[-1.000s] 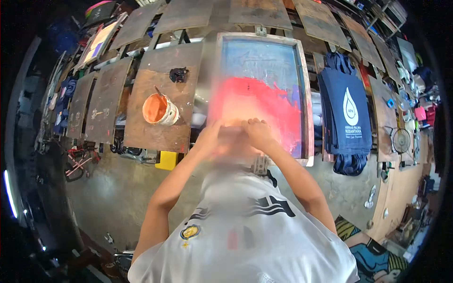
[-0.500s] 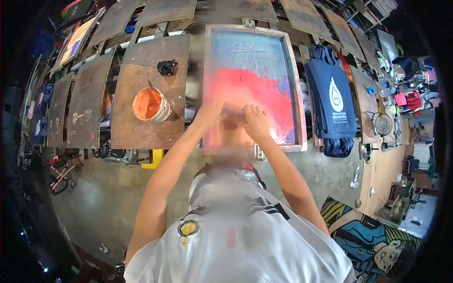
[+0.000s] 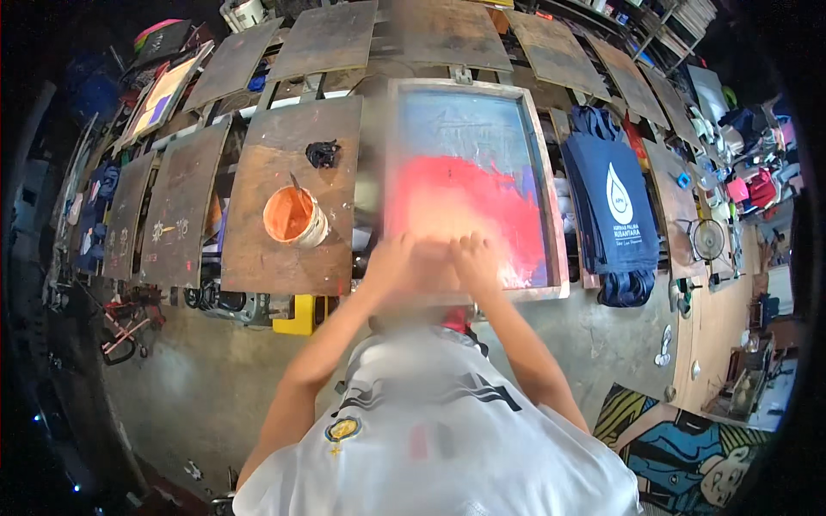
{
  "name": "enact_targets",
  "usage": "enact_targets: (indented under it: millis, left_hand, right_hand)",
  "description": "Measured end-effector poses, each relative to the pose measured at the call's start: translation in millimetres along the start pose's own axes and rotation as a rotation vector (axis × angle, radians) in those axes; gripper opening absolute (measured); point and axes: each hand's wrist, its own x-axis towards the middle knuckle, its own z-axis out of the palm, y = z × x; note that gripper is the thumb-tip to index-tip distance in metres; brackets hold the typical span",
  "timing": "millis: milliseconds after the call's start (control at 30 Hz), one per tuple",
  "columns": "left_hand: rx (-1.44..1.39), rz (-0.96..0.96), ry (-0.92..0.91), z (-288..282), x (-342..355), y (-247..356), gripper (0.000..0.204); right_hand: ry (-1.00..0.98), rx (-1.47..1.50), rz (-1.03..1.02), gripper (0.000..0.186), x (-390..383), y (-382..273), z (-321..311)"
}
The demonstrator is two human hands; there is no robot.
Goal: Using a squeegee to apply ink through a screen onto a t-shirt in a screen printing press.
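Note:
A wood-framed printing screen (image 3: pixel 539 163) lies in front of me, its blue-grey mesh spread with wet red-pink ink (image 3: pixel 508 206) over the middle and near part. Both my hands are at its near end, on a brown, flat squeegee (image 3: pixel 433 260) that a blurred band partly hides. My left hand (image 3: pixel 385 258) is closed on the squeegee's left side, with its fingers smeared. At the other side my right hand (image 3: pixel 477 260) grips it, knuckles up and fingers bent over the top.
Left of the screen, a stained board (image 3: pixel 258 198) bears a tub of orange ink (image 3: pixel 317 234) with a stick in it and a crumpled black thing (image 3: pixel 323 154). Navy printed tote bags (image 3: pixel 607 206) lie on the right. More boards (image 3: pixel 323 39) line the far side.
My hands and the squeegee have come nearer to my body, toward the screen's near edge. The whole view has shifted slightly, so the table sits lower in it.

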Motion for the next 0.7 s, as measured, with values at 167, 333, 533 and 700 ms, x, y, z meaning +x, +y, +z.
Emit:
enact_targets:
  millis: [167, 333, 533, 700]
  left_hand:
    - [-0.078, -0.138, 0.053, -8, -48, 47, 0.037]
    - [-0.068, -0.145, 0.014, -13, -10, 23, 0.038]
    - [-0.037, -0.154, 0.128, -25, 39, 28, 0.032]
    - [-0.006, -0.371, 0.03, -11, -12, 53, 0.047]
  right_hand:
    - [-0.127, 0.123, -0.052, 0.011, -21, -5, -31]
    - [-0.371, 0.259, -0.042, 0.012, 33, 23, -40]
    - [-0.249, 0.264, 0.007, 0.012, 74, 45, 0]
    - [-0.171, 0.218, -0.122, 0.01, 28, 21, -17]
